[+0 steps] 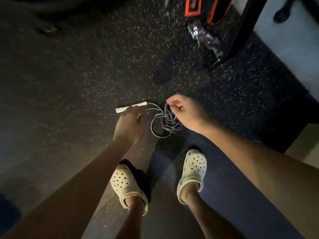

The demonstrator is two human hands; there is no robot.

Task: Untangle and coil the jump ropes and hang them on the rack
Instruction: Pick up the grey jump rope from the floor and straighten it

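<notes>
Tangle: thin grey jump-rope cord [161, 124], between hands on speckled black rubber floor [77, 83]. White stick handle [132, 107]: axis left-right, at left hand [128, 125] fingers, grip unclear. Right hand [187, 113] fingers pinch cord loops.

Dark speckled floor [69, 75] with tangled grey jump rope [160, 125], 2 pale clogs [193, 171], plastic packet [205, 38].

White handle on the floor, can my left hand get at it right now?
Probably yes. The left hand has its fingers right at the handle, nothing between. The right hand pinches the rope tangle off to the side. Blur hides whether the left fingers grip.
</notes>
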